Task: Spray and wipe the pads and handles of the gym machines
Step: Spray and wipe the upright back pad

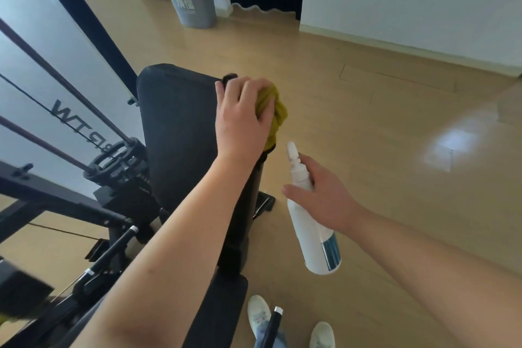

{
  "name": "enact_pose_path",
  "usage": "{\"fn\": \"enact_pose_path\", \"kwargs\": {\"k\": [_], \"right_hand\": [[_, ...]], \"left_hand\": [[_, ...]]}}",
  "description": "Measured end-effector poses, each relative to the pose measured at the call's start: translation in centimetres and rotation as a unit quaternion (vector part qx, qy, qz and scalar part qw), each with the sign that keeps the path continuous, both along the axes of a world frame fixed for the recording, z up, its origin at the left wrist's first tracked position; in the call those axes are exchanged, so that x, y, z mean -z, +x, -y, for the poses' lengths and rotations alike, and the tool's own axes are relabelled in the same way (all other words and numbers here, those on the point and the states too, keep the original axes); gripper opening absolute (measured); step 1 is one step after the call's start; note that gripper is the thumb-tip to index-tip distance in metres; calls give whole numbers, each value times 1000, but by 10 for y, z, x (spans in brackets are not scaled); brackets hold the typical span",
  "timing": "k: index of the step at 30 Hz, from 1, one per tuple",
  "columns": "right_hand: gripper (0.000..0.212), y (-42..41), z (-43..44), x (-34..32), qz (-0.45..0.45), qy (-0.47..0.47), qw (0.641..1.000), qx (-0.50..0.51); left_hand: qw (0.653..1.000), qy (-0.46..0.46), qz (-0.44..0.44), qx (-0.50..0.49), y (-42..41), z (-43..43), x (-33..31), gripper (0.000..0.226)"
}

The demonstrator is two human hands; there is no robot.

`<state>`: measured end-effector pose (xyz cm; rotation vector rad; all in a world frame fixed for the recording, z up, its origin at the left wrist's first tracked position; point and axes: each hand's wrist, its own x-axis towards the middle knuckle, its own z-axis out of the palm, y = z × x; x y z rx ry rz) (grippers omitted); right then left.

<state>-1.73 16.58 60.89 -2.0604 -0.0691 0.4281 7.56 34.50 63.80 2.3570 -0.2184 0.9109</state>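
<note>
Left hand [243,118]: fingers curled over a crumpled mustard-yellow cloth [278,110], bunching it at the pad's right edge.
Cloth: a soft, wrinkled wad under the left palm, its tail hanging just below that hand.
Pad [178,127]: long black bench cushion, matte, with rounded corners. It lies just left of the left hand, and the thumb touches it.
Right hand [324,195]: wrapped round the neck of a white plastic spray bottle [313,237] with a blue-striped label — nozzle tilted up toward the cloth.
Floor [367,121]: glossy tan planks beyond both hands.
Bin [195,5]: grey round plastic with a black liner — far beyond the left hand.
</note>
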Motion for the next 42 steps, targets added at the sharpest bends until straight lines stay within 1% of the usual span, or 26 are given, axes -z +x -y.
{"fn": "enact_pose_path", "kwargs": {"k": [2,3,5,7,10,13,15,18,21,24,25,27,29,32,38,42], "right_hand": [[62,2,2,-8,6,-3,1000,3],[60,3,2,-11,12,-8,1000,3],[56,7,3,-15,22,-14,1000,4],[53,11,2,-17,26,-15,1000,3],[50,14,-7,-19,31,-25,999,-23],[47,14,-20,-19,28,-34,997,-66],[47,11,-29,-19,17,-35,995,-91],[53,8,-43,-21,3,-25,993,-118],[50,6,-53,-22,1,-19,991,-133],[50,9,-62,-20,-1,-18,989,-147],[50,11,-65,-19,1,-17,989,-149],[51,13,-72,-17,1,-16,988,-152],[53,14,-78,-15,-6,-8,988,-154],[56,17,-90,-11,-21,7,988,-156],[55,25,-121,-6,-42,16,983,-181],[52,28,-136,-6,-40,15,982,-185]], "left_hand": [[989,139,-27,35,-3,1,8,31],[982,180,-39,44,-4,-1,9,35],[975,214,-34,54,-1,-10,7,34],[973,222,-14,59,5,-22,5,28],[974,219,5,60,14,-32,2,25],[978,186,44,79,20,-37,4,22],[981,162,49,91,25,-42,2,21],[989,121,23,77,38,-61,-8,26],[994,103,-13,17,59,-115,-18,31],[991,94,-76,-63,75,-171,-26,34],[988,86,-94,-83,79,-176,-27,34],[987,76,-115,-85,78,-162,-25,34],[990,84,-97,-63,66,-132,-15,34],[995,96,-33,-9,44,-106,10,30],[992,124,-17,22,60,-152,23,42],[997,74,-11,1,70,-164,28,41]]}}
